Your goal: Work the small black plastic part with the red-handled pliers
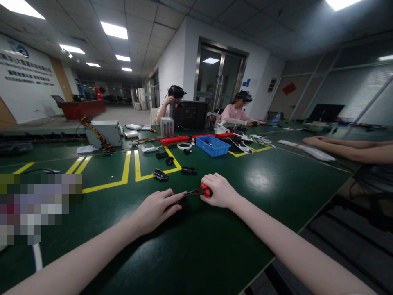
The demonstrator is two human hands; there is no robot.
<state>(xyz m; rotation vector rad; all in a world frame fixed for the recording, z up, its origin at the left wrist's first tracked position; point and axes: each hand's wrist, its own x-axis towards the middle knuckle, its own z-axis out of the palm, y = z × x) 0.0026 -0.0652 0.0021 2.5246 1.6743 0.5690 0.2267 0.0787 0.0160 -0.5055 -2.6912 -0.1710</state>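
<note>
My right hand [218, 191] is closed round the red handle of a plier-like tool [198, 191], which lies low over the green table [260, 184]. The tool's black jaws point left toward my left hand [156, 208]. My left hand rests on the table with its fingers pressed together over a small dark part [180, 199], mostly hidden under the fingertips. Just beyond my hands lie small black parts: one ribbed piece [161, 175] and one oblong piece [188, 170].
A blue bin [213, 146], a red strip [175, 140], a white ring [184, 145] and a grey power supply box [104, 133] with wires sit farther back. Two people sit behind a black box [188, 115]. Another person's forearms [346, 147] rest at right. The table edge runs diagonally at lower right.
</note>
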